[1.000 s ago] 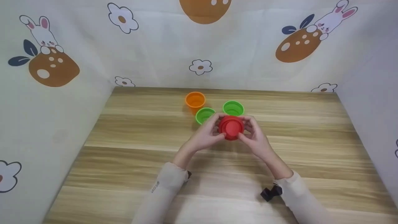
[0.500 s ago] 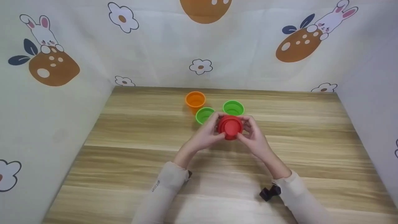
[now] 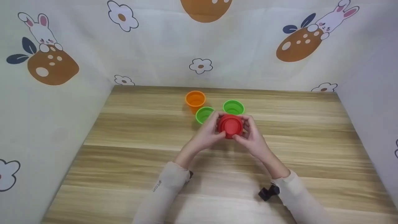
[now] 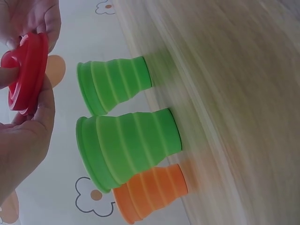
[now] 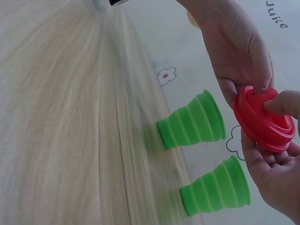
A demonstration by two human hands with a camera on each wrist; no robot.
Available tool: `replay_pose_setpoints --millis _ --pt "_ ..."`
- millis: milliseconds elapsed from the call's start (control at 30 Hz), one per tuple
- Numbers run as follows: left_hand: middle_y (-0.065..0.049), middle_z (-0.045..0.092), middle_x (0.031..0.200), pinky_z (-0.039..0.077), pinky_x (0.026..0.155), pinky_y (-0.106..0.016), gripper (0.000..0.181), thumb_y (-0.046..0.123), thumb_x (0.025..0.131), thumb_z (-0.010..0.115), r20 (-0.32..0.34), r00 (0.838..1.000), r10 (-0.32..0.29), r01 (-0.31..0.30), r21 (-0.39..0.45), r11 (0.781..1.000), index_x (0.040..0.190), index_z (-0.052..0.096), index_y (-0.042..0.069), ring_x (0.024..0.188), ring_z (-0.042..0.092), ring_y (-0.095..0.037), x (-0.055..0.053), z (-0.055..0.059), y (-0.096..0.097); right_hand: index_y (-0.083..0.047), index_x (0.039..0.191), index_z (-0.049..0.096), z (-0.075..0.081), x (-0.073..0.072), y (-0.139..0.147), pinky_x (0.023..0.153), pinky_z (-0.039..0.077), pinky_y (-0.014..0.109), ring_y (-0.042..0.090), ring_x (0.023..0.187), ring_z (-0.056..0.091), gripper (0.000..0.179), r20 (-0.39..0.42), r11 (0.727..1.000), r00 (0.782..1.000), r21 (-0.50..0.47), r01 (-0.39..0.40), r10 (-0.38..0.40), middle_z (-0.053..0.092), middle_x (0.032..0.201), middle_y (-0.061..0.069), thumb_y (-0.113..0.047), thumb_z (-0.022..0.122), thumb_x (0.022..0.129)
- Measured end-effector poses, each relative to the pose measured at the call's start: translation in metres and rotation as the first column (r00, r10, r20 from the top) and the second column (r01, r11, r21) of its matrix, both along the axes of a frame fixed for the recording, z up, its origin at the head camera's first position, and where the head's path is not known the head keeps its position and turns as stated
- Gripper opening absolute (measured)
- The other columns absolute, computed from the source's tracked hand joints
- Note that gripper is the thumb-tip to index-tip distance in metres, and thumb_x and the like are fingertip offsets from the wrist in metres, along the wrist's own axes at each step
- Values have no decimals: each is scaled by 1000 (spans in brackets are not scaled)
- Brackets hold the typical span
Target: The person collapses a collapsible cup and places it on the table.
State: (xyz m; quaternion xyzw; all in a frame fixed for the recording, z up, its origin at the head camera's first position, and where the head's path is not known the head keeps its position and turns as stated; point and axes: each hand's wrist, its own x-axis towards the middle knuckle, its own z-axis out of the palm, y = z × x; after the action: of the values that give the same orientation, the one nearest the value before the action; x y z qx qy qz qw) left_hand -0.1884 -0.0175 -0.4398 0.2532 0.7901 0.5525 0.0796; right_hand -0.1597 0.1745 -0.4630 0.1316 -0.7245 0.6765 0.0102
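Note:
A red collapsible cup (image 3: 231, 126), folded flat into a ringed disc, is held up above the table between both hands. My left hand (image 3: 207, 132) grips its left side, with the thumb on the near edge. My right hand (image 3: 253, 137) grips the right side; its thumb presses on the cup's face near the bottom edge. In the left wrist view the red cup (image 4: 28, 75) appears edge-on, well apart from the standing cups. Just beyond the hands stand two green collapsible cups, one at the left (image 3: 204, 115) partly hidden by my left hand, the other at the right (image 3: 233, 107).
An orange collapsible cup (image 3: 195, 101) stands extended behind the left green cup. All three standing cups have their mouths up. The wood-grain table (image 3: 124, 168) meets a printed cloth wall (image 3: 161, 62) at the back and walls at both sides.
The red cup and both hands have shifted very slightly left and away. My right thumb has slid left along the cup's near edge. The standing cups stay in place.

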Motion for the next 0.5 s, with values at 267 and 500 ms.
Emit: replay_pose_setpoints --millis 267,500 --pt "-13 51 134 52 101 -33 60 -5 83 63 -10 998 -65 65 -10 998 139 40 5 117 55 -22 0 -1 -2 2 136 39 1 1 -2 92 52 21 10 111 56 60 13 999 999 18 30 -30 57 125 9 16 62 83" --pt "-10 47 138 50 105 -31 68 2 81 68 -20 997 -80 79 -43 996 141 37 7 122 52 -19 0 -3 -4 2 136 39 2 2 -2 90 52 21 10 110 57 60 22 999 999 10 35 -35 58 125 7 15 63 83"
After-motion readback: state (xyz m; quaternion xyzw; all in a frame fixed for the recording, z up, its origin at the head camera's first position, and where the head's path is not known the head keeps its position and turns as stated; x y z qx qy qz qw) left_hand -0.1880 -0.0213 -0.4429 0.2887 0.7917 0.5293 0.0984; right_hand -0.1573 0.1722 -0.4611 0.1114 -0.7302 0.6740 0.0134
